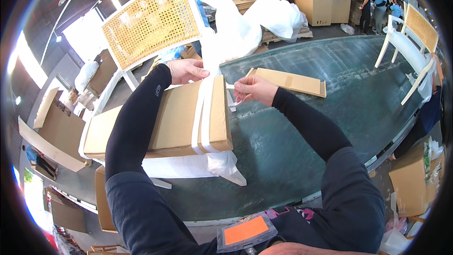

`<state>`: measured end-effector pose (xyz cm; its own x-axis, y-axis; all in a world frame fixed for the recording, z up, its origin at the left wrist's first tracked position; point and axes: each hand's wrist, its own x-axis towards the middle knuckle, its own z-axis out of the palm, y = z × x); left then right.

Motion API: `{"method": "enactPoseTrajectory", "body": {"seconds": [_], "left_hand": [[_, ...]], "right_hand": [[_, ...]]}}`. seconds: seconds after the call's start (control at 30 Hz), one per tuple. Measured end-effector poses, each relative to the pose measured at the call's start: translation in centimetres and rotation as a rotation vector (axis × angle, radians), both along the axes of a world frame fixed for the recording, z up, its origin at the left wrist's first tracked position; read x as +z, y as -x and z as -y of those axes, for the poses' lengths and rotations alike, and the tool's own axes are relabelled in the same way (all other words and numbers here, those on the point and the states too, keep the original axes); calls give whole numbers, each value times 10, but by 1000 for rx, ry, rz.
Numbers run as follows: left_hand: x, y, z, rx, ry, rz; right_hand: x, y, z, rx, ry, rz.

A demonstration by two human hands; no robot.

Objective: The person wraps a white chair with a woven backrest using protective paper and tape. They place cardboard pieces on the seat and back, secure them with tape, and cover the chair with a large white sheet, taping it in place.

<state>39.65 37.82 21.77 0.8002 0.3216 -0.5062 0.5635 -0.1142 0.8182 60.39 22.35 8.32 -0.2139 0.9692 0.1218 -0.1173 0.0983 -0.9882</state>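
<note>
A flat brown cardboard box [179, 118] lies on the seat of a white chair with a woven cane backrest [153, 21]. Two bands of white strap [202, 113] run across the box near its right end. Over the far edge, next to the bands, my left hand [188, 71] has its fingers stretched out and their tips at the strap. Just off the box's right end, my right hand [256, 89] pinches a loose, curled length of white strap. White foam wrap [222, 163] covers the chair's near corner. The underside of the box is hidden.
The chair stands on a dark green work surface [278, 151]. A folded cardboard piece [292, 81] lies behind my right hand. At the far right, a second cane chair [410, 42] stands beside a partly visible person. White wrapped bundles [273, 19] and stacked cartons [321, 0] rise at the back.
</note>
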Motion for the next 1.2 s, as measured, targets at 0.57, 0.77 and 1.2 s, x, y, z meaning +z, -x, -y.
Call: {"method": "enactPoseTrajectory", "body": {"seconds": [0.57,0.77,1.2], "left_hand": [[13,-9,3,-23,-223,-151],[12,-6,-1,-20,-139,-137],[57,-20,33,-72,-948,-527]], "right_hand": [[-51,50,-52,-27,-170,-532],[-33,81,-57,114,28,-803],[71,15,-9,-540,-473,110]]}}
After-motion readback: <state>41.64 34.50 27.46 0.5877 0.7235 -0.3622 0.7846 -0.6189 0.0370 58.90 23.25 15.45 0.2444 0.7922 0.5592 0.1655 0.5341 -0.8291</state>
